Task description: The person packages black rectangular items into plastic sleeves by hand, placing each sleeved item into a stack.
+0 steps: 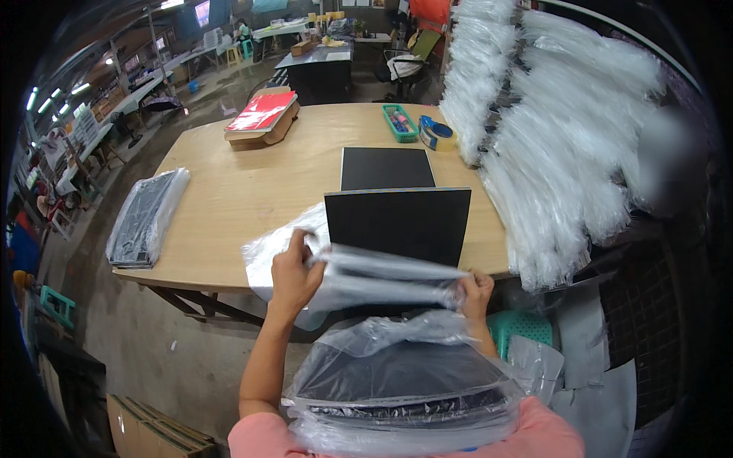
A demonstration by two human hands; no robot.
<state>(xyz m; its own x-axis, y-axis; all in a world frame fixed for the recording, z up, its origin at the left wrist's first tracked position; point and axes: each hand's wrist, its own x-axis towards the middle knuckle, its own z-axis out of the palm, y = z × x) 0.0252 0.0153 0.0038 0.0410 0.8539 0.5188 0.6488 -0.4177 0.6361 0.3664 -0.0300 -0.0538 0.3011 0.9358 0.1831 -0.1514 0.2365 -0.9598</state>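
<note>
At the near edge of the pale wooden table (pixel 252 191), both hands are holding a clear plastic sleeve (pixel 382 276) stretched flat in the air. The left hand (pixel 294 276) is pinching its left end between thumb and fingers; the right hand (pixel 477 292) is gripping the right end. A flat black rectangular board (pixel 397 223) is standing just behind the sleeve. The bagging step seems to be in hand; opening the sleeve's mouth wide looks necessary.
</note>
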